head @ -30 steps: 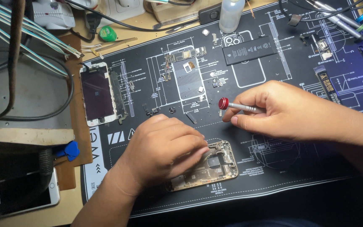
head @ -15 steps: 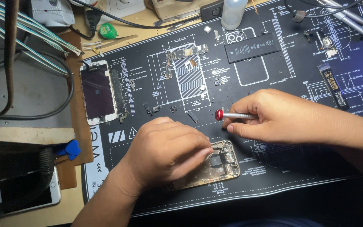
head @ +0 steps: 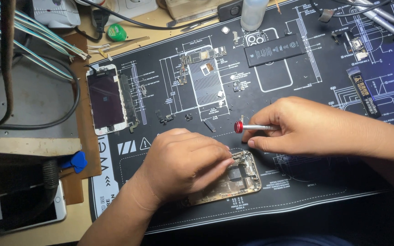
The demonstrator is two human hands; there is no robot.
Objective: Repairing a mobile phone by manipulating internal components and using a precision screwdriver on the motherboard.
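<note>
My left hand [head: 185, 164] lies over an opened phone body [head: 238, 177] on the black repair mat [head: 315, 187], its fingertips pinched at the phone's upper edge; what they pinch is hidden. My right hand [head: 311, 127] rests just right of the phone and holds a thin metal screwdriver [head: 251, 127] sideways, its red cap pointing left. A detached phone screen [head: 108, 99] lies face up at the mat's left edge. Small parts and screws [head: 201, 64] are laid out on the mat's printed outline.
A black battery [head: 274, 49] lies at the upper middle, a narrow black strip [head: 365, 91] at right. A white bottle [head: 253, 13], green cap [head: 116, 33], tweezers [head: 115, 45] and cables line the back. A blue pick [head: 76, 161] and another phone [head: 28, 212] sit at left.
The view has drifted slightly, so everything sits lower in frame. My right hand with the screwdriver has stayed close above the phone; my left hand remains on the phone.
</note>
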